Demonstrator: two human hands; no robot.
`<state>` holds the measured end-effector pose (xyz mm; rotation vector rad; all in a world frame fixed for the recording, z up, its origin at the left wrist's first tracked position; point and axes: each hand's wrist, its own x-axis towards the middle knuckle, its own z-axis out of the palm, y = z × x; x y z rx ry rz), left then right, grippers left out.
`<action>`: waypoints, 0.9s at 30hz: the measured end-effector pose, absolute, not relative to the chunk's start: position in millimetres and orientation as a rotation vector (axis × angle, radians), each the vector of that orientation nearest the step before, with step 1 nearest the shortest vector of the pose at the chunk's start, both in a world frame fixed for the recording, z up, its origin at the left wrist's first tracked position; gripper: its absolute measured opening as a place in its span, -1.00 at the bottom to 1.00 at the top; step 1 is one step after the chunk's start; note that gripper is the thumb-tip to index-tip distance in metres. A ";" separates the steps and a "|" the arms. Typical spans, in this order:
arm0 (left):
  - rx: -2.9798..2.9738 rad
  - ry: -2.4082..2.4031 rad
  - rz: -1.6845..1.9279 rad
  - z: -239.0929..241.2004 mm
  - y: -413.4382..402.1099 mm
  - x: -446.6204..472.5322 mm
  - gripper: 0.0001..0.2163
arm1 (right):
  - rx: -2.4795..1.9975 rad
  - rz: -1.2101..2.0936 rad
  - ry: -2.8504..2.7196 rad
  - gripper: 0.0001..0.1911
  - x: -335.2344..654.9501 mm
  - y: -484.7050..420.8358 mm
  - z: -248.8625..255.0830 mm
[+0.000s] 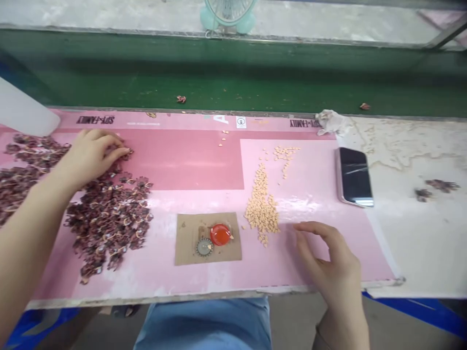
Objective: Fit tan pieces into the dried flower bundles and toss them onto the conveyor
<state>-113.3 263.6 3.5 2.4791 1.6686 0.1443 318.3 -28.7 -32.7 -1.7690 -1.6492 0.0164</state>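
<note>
My left hand reaches out over a big heap of dark red, flower-like pieces on the left of the pink mat. Its fingers curl down onto the heap's far edge, pinching among the pieces. My right hand rests near the front edge of the mat, fingers loosely bent and apart, holding nothing. It lies just right of a pile of small tan pieces. Between the two heaps lies a brown cardboard square with a red cap and a small round metal part on it.
A black phone lies at the mat's right edge. A crumpled white wrapper sits behind it. A translucent white container stands at far left. A teal fan base stands on the ledge beyond the green wall. My knee in jeans shows below the table.
</note>
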 end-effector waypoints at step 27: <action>1.938 1.244 0.810 23.1 44.8 -41.6 -0.66 | -1.379 0.321 -1.664 -0.69 242.1 -12.3 -13.0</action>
